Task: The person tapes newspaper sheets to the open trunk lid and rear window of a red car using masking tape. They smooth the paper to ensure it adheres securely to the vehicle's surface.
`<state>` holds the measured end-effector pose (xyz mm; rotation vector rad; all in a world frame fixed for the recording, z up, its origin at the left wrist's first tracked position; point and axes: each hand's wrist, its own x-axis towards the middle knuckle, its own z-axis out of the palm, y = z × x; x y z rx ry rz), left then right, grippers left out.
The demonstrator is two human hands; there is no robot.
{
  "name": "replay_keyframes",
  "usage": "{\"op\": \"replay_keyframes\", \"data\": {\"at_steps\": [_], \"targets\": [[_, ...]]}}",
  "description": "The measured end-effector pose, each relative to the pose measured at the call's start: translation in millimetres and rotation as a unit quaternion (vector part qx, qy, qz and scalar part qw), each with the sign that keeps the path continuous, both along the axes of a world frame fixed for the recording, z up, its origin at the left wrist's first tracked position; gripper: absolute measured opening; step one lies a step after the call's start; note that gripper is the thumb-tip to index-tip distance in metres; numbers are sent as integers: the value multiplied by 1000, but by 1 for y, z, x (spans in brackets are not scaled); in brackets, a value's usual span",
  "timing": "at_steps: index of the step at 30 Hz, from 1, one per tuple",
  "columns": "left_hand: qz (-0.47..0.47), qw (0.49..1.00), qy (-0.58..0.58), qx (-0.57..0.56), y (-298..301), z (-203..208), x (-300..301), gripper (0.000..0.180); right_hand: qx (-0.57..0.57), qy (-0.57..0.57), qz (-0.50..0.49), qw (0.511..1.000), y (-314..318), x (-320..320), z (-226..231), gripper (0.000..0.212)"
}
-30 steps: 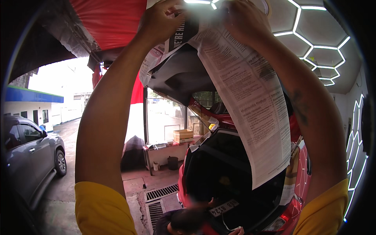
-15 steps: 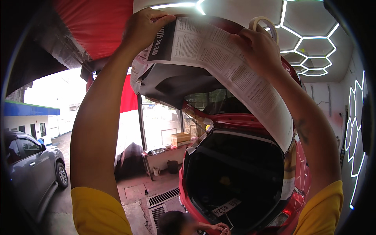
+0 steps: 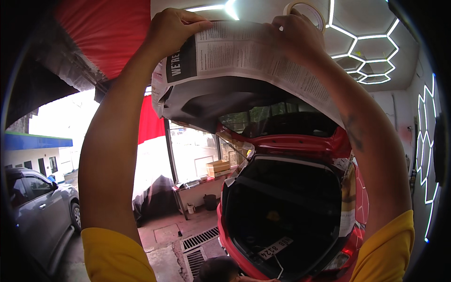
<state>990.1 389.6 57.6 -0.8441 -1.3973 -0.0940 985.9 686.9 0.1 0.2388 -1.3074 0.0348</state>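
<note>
A sheet of newspaper [image 3: 239,54] lies along the edge of the raised red tailgate [image 3: 300,143], its lower border curving down to the right. My left hand [image 3: 171,33] pinches the sheet's upper left edge between thumb and fingers. Farther right along that edge, my right hand [image 3: 300,40] is closed with its fingertips against the paper. A roll of masking tape [image 3: 307,11] sits at this hand, partly hidden behind its fingers; the exact grip on it is covered. My right forearm hides the sheet's right end.
Below is the open dark boot [image 3: 286,202] of the red car, with a number plate [image 3: 276,248] in it. A co-worker's head [image 3: 217,270] shows at the bottom edge. Left stand a bench with a cardboard box [image 3: 218,167] and a grey car [image 3: 40,202]. Floor grates [image 3: 199,239] lie nearby.
My right hand has moved left and up along the sheet's upper edge with the tape roll, closer to my left hand. The co-worker's head has sunk lower in view.
</note>
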Motion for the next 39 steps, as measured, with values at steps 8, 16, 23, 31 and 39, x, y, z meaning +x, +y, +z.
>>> {"op": "replay_keyframes", "data": {"at_steps": [8, 16, 23, 31, 39], "targets": [[6, 1000, -13, 5, 20, 1, -4, 38, -9, -22, -59, 998, -11, -3, -3, 51], [129, 974, 188, -4, 61, 3, -4, 44, -28, 20, -46, 998, -10, -12, -2, 57], [123, 987, 93, -40, 87, 0, 7, 36, -64, -13, 26, 998, -15, -4, -9, 56], [135, 990, 40, -8, 91, -3, 15, 37, -92, -33, 36, 995, 35, -13, -48, 43], [136, 985, 105, -25, 122, -7, 3, 41, -59, 64, -2, 996, 69, -28, -56, 43]]}}
